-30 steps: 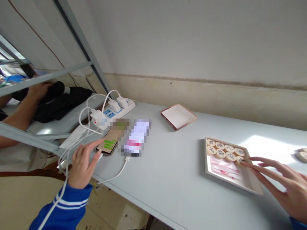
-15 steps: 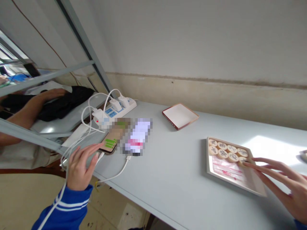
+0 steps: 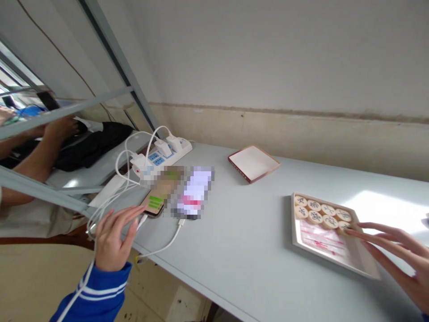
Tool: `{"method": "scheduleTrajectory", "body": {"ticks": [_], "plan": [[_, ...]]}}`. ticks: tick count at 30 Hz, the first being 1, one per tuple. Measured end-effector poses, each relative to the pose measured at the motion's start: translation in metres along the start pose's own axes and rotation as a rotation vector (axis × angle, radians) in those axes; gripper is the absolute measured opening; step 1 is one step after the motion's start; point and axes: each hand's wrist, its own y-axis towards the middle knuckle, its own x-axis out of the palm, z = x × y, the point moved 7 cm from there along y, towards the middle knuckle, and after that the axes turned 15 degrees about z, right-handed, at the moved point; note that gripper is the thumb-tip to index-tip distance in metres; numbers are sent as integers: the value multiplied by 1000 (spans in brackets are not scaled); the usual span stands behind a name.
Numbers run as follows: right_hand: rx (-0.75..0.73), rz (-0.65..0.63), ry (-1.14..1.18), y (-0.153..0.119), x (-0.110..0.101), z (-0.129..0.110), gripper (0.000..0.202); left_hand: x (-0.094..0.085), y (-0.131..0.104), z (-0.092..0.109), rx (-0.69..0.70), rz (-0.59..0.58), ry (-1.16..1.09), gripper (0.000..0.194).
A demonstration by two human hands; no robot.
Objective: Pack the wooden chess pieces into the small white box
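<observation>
My left hand (image 3: pixel 115 239), in a blue sleeve with white stripes, lies open with its fingers stretched out. Its fingertips rest at the lower edge of a phone (image 3: pixel 157 197) with green bubbles on its screen. To the right, my right hand (image 3: pixel 398 250) reaches over a shallow open box (image 3: pixel 358 261). Its fingertips pinch the end xiangqi piece (image 3: pixel 343 226) of the second row. Several round wooden xiangqi pieces (image 3: pixel 314 205) lie in two rows in the box, characters up. Below them is a clear plastic bag (image 3: pixel 321 239) with pink print.
A second phone (image 3: pixel 196 192) on a charging cable lies beside the first. Behind them stands a white power strip (image 3: pixel 164 154) with plugs and looping cables. The box lid (image 3: pixel 254 163) lies upturned near the wall. Past the metal frame, another person's arm (image 3: pixel 43 147) shows.
The whole view has shifted slightly. Both my hands keep their places at the phone and the box. Beyond the frame, the other person's arm has moved.
</observation>
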Motion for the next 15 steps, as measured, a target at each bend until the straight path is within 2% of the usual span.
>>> {"method": "scheduleTrajectory", "body": {"ticks": [5,10,15], "plan": [[14,-2,0,-3,3,3,27,5,-2,-1,-1,-29,-24,28],[-18,-11,10,-2,2,1,26,3,-1,-5,-46,25,-36,31],[-20,-8,-1,-2,1,1,27,9,1,-5,-64,-85,-44,38]]}}
